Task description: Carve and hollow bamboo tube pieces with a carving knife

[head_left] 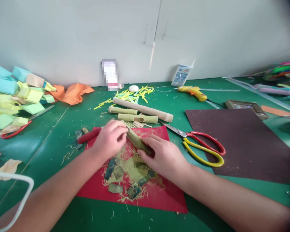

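Note:
A short green bamboo stick (138, 141) lies slanted over a red sheet (157, 195) on the green table. My right hand (164, 157) is closed round its near end and holds it down. Curled in a fist, my left hand (110, 139) grips a red-handled tool (88, 136) and rests against the stick's far end; the blade is hidden by my fingers. Green peel pieces and pale shavings (127, 175) are heaped on the red sheet below both hands.
Three more bamboo and wood sticks (142, 112) lie behind the sheet. Red-and-yellow scissors (203, 146), a dark brown sheet (244, 141), a yellow glue gun (194, 92), paper strips (132, 95) and stacked coloured foam blocks (14, 93) surround them. Another pair of scissors (21, 125) lies left.

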Motion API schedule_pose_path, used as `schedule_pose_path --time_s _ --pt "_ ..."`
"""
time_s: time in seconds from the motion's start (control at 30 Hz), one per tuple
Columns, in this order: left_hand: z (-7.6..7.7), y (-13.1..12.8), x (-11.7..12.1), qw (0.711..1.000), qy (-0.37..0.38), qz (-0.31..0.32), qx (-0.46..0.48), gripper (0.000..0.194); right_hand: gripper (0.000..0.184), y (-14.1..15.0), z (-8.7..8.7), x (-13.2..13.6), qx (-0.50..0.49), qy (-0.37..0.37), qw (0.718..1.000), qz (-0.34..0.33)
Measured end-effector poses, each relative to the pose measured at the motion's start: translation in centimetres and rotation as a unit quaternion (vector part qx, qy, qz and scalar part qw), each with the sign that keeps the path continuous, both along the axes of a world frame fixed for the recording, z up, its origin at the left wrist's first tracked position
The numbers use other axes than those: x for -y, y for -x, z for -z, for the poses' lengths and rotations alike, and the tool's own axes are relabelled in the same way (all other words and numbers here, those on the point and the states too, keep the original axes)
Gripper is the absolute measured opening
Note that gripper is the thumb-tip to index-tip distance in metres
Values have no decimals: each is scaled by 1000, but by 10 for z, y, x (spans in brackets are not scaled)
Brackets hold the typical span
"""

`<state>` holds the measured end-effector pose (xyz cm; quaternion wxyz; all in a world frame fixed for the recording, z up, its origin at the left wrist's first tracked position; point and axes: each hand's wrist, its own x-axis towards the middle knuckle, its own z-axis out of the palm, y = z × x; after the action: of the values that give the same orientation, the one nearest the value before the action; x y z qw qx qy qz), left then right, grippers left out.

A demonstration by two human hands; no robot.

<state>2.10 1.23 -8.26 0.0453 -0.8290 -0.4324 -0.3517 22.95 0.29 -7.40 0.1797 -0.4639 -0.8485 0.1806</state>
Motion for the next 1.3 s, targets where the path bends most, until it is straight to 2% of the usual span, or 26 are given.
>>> schedule_pose_path --time_s 0.1,0.27,0.4,0.53,0.7,0.83,1.03,1.3 --pt "0 -3 2 999 31 42 -9 19 17 0 0 0 -3 1 1000 3" --pt "-1 0 -1 1000 -6 -6 0 15 18 0 1 0 -3 3 1000 2" --pt "-2 3 -1 999 16 26 -13 17 17 0 1 0 -5 2 1000 5" --pt "-1 7 -2 1000 6 1 -2 16 18 0 1 0 -3 -1 1000 7" --pt "0 8 -3 997 37 47 -43 24 19 0 2 0 -5 -2 1000 4" --pt "-2 11 -4 998 28 35 -54 20 20 -1 2 0 -7 -6 1000 6" --pt "-4 11 -2 997 27 59 -46 19 19 -1 2 0 -9 -4 1000 3" --pt "-5 10 -3 997 46 59 -31 22 20 -1 2 0 -4 -3 1000 4"
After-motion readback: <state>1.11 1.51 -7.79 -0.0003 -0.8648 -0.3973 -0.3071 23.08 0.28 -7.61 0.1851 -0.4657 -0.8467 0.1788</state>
